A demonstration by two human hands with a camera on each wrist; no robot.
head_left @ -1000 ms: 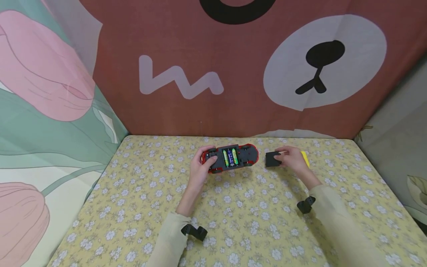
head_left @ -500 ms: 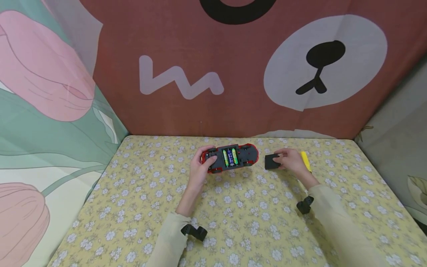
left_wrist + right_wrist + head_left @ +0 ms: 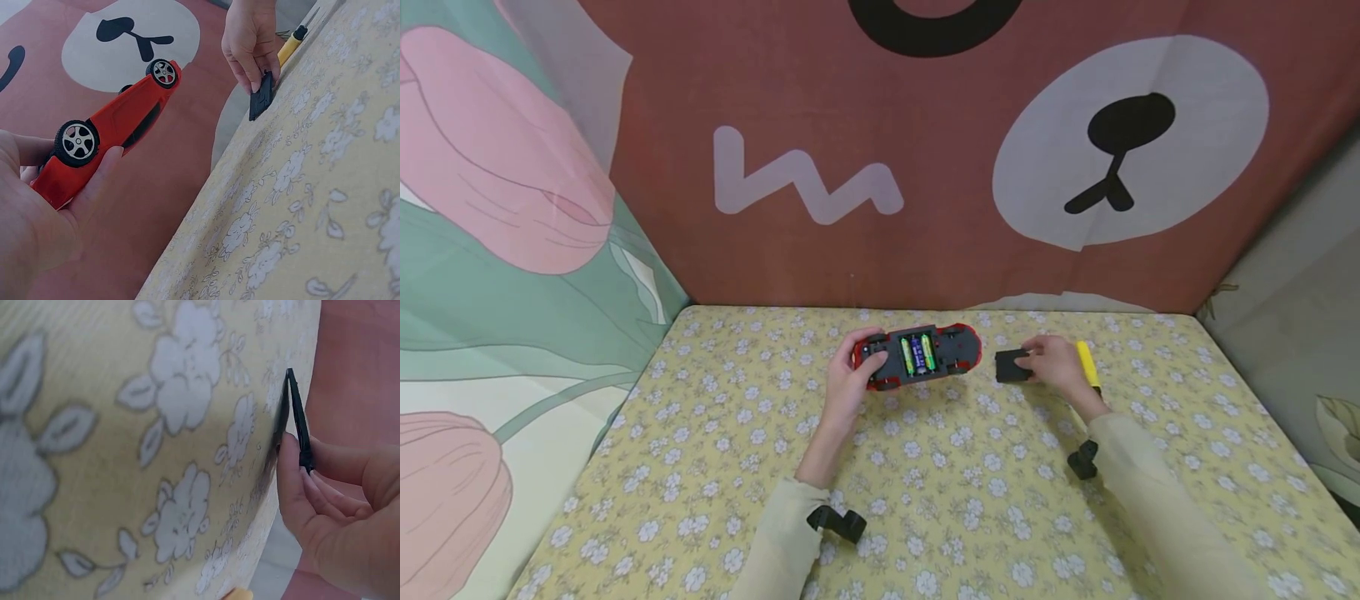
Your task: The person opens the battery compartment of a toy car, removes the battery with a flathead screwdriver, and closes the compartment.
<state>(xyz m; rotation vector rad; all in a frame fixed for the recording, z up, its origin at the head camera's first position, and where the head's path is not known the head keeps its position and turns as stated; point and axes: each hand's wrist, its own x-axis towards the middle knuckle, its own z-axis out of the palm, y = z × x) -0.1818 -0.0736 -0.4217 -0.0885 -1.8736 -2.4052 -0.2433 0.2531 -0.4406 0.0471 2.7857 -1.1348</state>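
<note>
A red toy car (image 3: 958, 345) is held upside down in my left hand (image 3: 847, 371), its black underside facing up. The thumb presses on the underside at the car's left end, and the fingers go round the side. Several batteries (image 3: 918, 355) lie side by side in the uncovered compartment. In the left wrist view the car's red body (image 3: 119, 119) and silver-rimmed wheels show. To the right of the car, my right hand (image 3: 1057, 365) pinches a flat black battery cover (image 3: 1011, 366) by its right edge. The right wrist view has this cover (image 3: 299, 415) edge-on, close over the tablecloth.
A screwdriver with a yellow handle (image 3: 1086, 363) lies on the table just right of my right hand, partly hidden by it. A yellow floral cloth (image 3: 925, 500) covers the table. Printed fabric (image 3: 820, 258) hangs behind the table's far edge.
My right hand and the battery cover have shifted slightly toward me, and more of the yellow handle shows. The left hand and the car have stayed practically still.
</note>
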